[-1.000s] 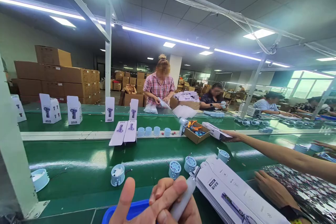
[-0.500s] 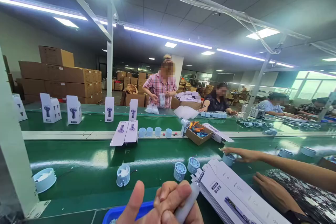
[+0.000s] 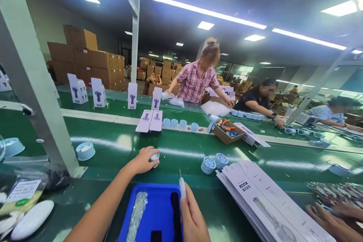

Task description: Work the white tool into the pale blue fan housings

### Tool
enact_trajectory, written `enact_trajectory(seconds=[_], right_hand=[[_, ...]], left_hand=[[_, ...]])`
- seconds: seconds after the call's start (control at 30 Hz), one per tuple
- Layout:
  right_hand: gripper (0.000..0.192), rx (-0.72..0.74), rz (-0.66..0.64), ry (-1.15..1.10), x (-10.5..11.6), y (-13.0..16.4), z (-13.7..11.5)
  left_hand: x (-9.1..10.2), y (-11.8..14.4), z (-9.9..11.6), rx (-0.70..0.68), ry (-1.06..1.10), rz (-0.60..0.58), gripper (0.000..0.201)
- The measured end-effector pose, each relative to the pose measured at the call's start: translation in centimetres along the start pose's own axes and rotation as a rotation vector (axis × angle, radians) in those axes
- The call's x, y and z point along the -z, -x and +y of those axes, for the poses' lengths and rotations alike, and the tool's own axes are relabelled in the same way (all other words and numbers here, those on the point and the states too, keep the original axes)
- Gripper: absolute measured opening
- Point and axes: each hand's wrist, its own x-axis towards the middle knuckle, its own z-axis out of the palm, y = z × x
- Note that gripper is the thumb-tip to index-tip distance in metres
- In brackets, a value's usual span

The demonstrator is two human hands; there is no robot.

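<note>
The left hand (image 3: 141, 161) reaches forward, palm down, its forearm passing just beside the left edge of the blue tray (image 3: 157, 204). Its fingers curve over a light-blue housing (image 3: 155, 157) near the near edge of the green belt (image 3: 181, 153), touching it; whether they pinch it I cannot tell. The right hand (image 3: 193, 213), upright over the tray's right edge, closes around a white-handled tool (image 3: 182, 188), its thin metal tip pointing away.

Clear small pieces (image 3: 137, 213) line the tray's left edge; a black strip (image 3: 176, 213) lies along the right. Right of the left hand, two fan housings (image 3: 214, 163) stand side by side near the far left corner of the printed cardboard stack (image 3: 255, 193). Leftward, a metal post (image 3: 42, 83) rises beside another housing (image 3: 85, 152).
</note>
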Motion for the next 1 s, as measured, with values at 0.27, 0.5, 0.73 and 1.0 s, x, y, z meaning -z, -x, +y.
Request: enact_trajectory(seconds=[0.27, 0.5, 0.73, 1.0], right_hand=[[0.029, -0.090, -0.064, 0.318, -1.3, 0.5, -1.4], [0.033, -0.137, -0.244, 0.242, -1.2, 0.6, 1.7], [0.030, -0.121, -0.288, 0.309, -1.0, 0.7, 3.2], [0.029, -0.111, -0.316, 0.326, -0.6, 0.5, 4.1]], left_hand=[[0.2, 0.4, 1.4, -0.025, -0.127, -0.058, 0.052], [4.4, 2.1, 6.4, -0.102, -0.111, 0.117, 0.050], [6.2, 3.3, 7.7, -0.122, -0.087, 0.134, 0.050], [6.3, 3.4, 7.7, -0.128, -0.109, 0.119, 0.052]])
